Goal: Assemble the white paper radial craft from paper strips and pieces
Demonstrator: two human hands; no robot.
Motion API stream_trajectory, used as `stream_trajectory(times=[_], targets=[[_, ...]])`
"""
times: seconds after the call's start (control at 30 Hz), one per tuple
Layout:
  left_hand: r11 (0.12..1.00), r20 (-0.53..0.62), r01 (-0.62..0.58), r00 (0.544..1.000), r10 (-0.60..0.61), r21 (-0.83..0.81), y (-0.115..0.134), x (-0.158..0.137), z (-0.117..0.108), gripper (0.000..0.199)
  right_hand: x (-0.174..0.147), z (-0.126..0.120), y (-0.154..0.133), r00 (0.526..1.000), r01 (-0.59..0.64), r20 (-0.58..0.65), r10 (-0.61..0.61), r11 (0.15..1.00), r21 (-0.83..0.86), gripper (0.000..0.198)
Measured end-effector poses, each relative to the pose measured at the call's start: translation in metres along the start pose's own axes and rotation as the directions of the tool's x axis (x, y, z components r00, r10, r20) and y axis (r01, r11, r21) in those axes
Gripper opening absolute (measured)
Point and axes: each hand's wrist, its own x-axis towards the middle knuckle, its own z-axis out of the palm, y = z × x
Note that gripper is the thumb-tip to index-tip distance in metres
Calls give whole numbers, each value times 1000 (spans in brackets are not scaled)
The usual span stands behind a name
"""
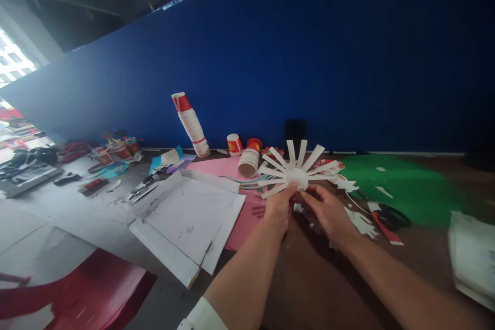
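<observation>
A paper cup point(297, 177) cut into strips is spread out like a flower, its round base in the middle and white strips fanning outward. My left hand point(279, 207) pinches its near edge, thumb close to the round base. From the right, my right hand point(323, 211) has its fingers closed at the same near edge, close to the left fingertips. Just what the right fingertips grip is hard to make out. Beyond the hands, a stack of paper cups point(249, 161) lies tilted beside a single upright red and white cup point(234, 145).
A white box lid point(189, 216) lies left of my hands on pink paper point(211, 166). A tall leaning cup stack point(191, 126) stands by the blue partition point(247, 62). To the right are paper scraps point(361, 223), black scissors point(392, 215) and a green sheet point(410, 185). A red chair point(96, 289) is front left.
</observation>
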Motion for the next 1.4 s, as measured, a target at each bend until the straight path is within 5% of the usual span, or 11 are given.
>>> stream_trajectory(times=[0.6, 1.07, 1.4], targets=[[991, -19, 2, 1000, 0, 137, 0, 0, -1, 42, -1, -3, -5, 999, 32, -11, -33, 998, -60, 40], [986, 107, -87, 992, 72, 141, -8, 6, -7, 40, 0, -4, -8, 995, 50, -85, -50, 999, -7, 36], [958, 34, -109, 994, 104, 265, -1, -1, -3, 37, 10, -5, 2, 988, 56, -150, -48, 997, 45, 47]])
